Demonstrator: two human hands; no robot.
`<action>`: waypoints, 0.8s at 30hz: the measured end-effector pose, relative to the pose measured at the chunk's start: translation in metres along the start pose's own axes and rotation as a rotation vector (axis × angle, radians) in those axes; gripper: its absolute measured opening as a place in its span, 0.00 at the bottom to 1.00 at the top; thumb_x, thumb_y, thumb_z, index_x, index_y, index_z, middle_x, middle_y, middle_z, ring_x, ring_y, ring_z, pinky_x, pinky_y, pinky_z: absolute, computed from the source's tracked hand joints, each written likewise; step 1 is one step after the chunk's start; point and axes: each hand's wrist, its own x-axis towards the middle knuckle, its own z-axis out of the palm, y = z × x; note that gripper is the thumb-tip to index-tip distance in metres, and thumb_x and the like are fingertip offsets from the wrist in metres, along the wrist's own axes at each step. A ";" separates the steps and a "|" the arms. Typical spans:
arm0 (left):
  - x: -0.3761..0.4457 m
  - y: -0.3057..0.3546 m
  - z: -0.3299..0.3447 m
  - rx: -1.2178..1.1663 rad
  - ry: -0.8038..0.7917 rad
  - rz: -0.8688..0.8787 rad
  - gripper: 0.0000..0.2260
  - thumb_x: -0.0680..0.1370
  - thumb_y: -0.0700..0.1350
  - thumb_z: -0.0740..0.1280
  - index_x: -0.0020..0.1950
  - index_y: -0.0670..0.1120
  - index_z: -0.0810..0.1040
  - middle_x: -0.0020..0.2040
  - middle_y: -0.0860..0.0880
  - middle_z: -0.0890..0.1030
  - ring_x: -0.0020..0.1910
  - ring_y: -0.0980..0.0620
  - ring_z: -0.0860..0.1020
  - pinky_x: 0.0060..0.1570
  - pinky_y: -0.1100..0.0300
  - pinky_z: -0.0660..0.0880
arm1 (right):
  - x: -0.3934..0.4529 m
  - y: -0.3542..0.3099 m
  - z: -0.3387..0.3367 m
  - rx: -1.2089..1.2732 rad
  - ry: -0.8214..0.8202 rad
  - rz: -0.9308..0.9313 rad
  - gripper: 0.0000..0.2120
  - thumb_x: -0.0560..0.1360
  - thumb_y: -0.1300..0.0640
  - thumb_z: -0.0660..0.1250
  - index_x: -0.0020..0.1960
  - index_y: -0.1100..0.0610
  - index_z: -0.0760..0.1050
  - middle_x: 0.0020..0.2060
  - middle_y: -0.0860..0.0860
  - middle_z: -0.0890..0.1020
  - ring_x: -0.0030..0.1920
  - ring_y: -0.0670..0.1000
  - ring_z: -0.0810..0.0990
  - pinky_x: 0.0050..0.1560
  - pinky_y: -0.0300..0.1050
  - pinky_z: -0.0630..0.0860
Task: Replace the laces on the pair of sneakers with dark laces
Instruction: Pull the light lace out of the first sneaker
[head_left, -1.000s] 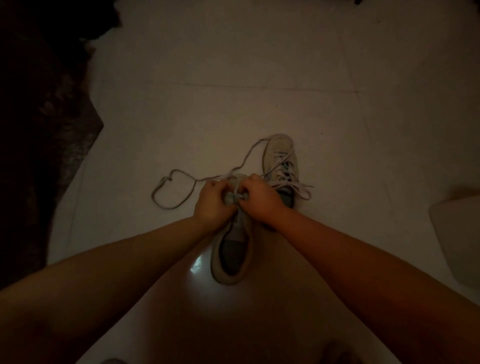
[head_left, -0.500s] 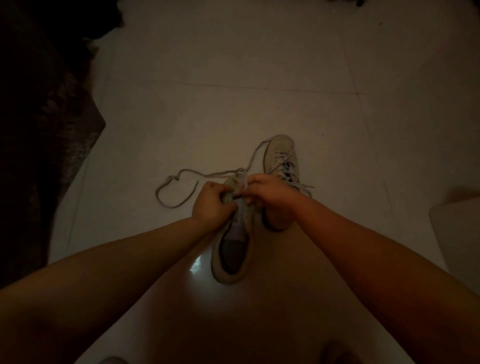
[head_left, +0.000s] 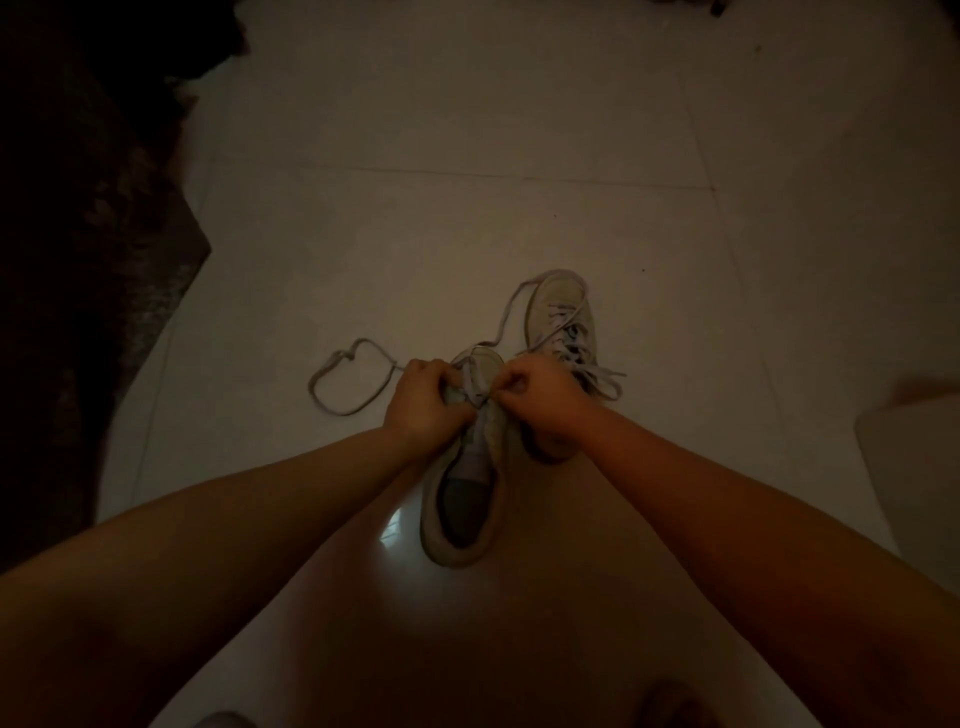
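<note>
A pale sneaker (head_left: 457, 535) lies on the tiled floor (head_left: 467, 234) with its heel toward me. My left hand (head_left: 428, 402) grips its left side near the eyelets. My right hand (head_left: 540, 397) pinches a light lace (head_left: 475, 384) that crosses the sneaker's front. The lace's loose end trails left in a loop (head_left: 343, 382) on the floor. A second pale sneaker (head_left: 561, 317), laced with a light lace, stands just beyond my right hand. The light is dim, so the fingertips are hard to make out.
A dark rug or cloth (head_left: 78, 260) covers the floor's left side. A pale flat object (head_left: 914, 467) sits at the right edge. A bright reflection (head_left: 392, 530) shines on the tile beside the near sneaker's heel.
My right hand lifted away to the right and came back to the sneaker's front, drawing the lace across. The loose loop on the left shifted slightly. My left hand stayed put.
</note>
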 end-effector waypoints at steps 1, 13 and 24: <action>-0.001 -0.001 0.000 -0.004 0.019 -0.004 0.15 0.66 0.42 0.74 0.49 0.44 0.75 0.52 0.45 0.71 0.49 0.49 0.71 0.46 0.63 0.66 | 0.000 0.000 0.002 -0.032 0.004 -0.017 0.07 0.72 0.66 0.65 0.47 0.63 0.81 0.46 0.57 0.82 0.44 0.52 0.78 0.40 0.33 0.65; -0.023 0.007 0.017 0.092 0.015 0.044 0.10 0.72 0.55 0.71 0.40 0.48 0.81 0.64 0.46 0.68 0.64 0.49 0.68 0.58 0.54 0.72 | 0.003 -0.012 0.008 -0.335 -0.125 0.018 0.06 0.77 0.63 0.59 0.48 0.64 0.73 0.51 0.61 0.73 0.48 0.60 0.75 0.42 0.44 0.66; -0.018 0.001 0.017 0.064 -0.047 0.053 0.09 0.74 0.45 0.71 0.48 0.40 0.83 0.70 0.43 0.62 0.67 0.48 0.67 0.57 0.66 0.64 | 0.005 -0.017 -0.007 -0.132 -0.083 0.050 0.07 0.78 0.64 0.58 0.48 0.66 0.73 0.50 0.65 0.79 0.51 0.62 0.78 0.49 0.51 0.73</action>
